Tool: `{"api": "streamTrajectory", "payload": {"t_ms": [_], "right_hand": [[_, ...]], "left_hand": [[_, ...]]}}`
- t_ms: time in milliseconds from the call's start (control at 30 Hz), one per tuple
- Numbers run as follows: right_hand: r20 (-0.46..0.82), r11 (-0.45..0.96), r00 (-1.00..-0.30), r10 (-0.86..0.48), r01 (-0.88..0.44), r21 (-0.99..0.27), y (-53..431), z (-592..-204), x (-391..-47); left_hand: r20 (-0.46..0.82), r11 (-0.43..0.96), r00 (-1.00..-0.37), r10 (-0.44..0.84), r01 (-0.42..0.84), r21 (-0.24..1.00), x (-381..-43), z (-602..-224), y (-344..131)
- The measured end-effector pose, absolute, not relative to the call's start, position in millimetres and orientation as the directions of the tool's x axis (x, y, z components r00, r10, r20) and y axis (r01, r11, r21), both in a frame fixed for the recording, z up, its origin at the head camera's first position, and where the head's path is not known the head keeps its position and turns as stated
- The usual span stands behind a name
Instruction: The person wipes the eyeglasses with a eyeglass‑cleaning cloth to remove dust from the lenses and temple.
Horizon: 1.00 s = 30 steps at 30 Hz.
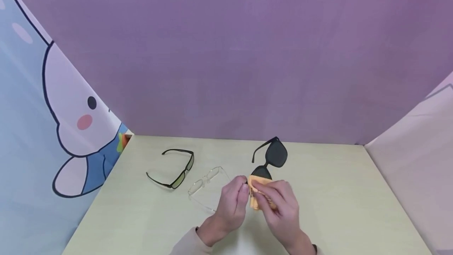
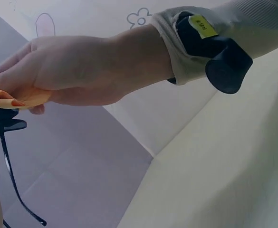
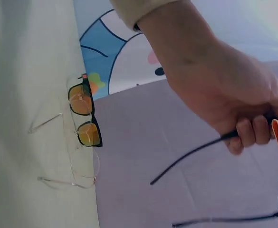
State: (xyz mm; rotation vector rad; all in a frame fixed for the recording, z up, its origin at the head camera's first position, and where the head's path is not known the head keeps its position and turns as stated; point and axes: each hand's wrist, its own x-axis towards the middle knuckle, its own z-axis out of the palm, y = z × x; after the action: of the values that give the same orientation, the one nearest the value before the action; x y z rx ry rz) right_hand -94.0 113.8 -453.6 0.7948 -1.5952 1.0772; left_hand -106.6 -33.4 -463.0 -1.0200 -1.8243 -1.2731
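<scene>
Black sunglasses point(image 1: 276, 154) with dark lenses are held up in front of me, one lens showing at the far end. My left hand point(image 1: 231, 204) grips their near end; in the right wrist view its fingers curl round the frame where a black temple point(image 3: 191, 156) begins. An orange cloth point(image 1: 255, 203), folded over, covers part of the nearer lens. Thumb and fingers of my right hand point(image 1: 284, 207) pinch this cloth against the sunglasses. Also in the left wrist view, the cloth point(image 2: 34, 97) lies under the right hand's fingers.
Left of the hands, thin-framed clear glasses point(image 1: 196, 186) lie on the pale table point(image 1: 354, 207) with temples unfolded. Farther left lie black-framed glasses point(image 1: 179, 180) with yellowish-green lenses, also unfolded. A purple backdrop point(image 1: 226, 58) rises behind the table, with a cartoon-printed cloth point(image 1: 70, 129) along the left.
</scene>
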Motion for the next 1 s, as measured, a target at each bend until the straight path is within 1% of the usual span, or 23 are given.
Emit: {"api": "streamTrajectory", "payload": {"t_ms": [67, 200, 300, 467, 533, 567, 633, 733, 833, 1000], "right_hand": [[0.957, 0.389, -0.289, 0.039, -0.877, -0.281, 115.0, -454.1, -96.5], [0.925, 0.416, -0.365, 0.107, -0.828, -0.375, 123.9, -458.6, -102.6], [0.904, 0.416, -0.402, 0.149, -0.803, -0.426, 130.5, -459.7, -104.5], [0.873, 0.411, -0.443, 0.206, -0.77, -0.488, 138.6, -449.6, -108.0], [0.863, 0.423, -0.455, 0.221, -0.752, -0.505, 142.2, -444.3, -110.2], [0.86, 0.428, -0.457, 0.229, -0.746, -0.51, 143.8, -441.8, -111.4], [0.857, 0.439, -0.456, 0.238, -0.737, -0.514, 147.0, -438.6, -113.9], [0.861, 0.448, -0.449, 0.239, -0.736, -0.508, 152.1, -437.8, -118.0], [0.864, 0.451, -0.455, 0.216, -0.738, -0.502, 156.8, -440.0, -122.0], [0.855, 0.455, -0.506, 0.113, -0.739, -0.497, 158.5, -442.4, -122.7]], "left_hand": [[0.858, 0.221, -0.465, 0.216, 0.88, 0.421, -106.5, -463.3, -33.8], [0.837, 0.228, -0.509, 0.198, 0.855, 0.466, -105.0, -464.6, -36.6], [0.806, 0.193, -0.565, 0.178, 0.823, 0.535, -104.5, -464.6, -39.8], [0.712, 0.09, -0.69, 0.132, 0.723, 0.685, -105.6, -461.3, -44.6], [0.676, 0.063, -0.727, 0.121, 0.686, 0.725, -105.7, -458.8, -45.9], [0.668, 0.053, -0.735, 0.118, 0.676, 0.735, -105.5, -457.3, -46.5], [0.659, 0.041, -0.742, 0.121, 0.667, 0.744, -104.8, -454.3, -47.4], [0.666, 0.023, -0.734, 0.133, 0.674, 0.738, -103.9, -452.6, -48.8], [0.682, 0.019, -0.717, 0.145, 0.691, 0.723, -102.8, -453.1, -50.0], [0.704, 0.05, -0.691, 0.167, 0.719, 0.694, -100.4, -456.7, -50.3]]}}
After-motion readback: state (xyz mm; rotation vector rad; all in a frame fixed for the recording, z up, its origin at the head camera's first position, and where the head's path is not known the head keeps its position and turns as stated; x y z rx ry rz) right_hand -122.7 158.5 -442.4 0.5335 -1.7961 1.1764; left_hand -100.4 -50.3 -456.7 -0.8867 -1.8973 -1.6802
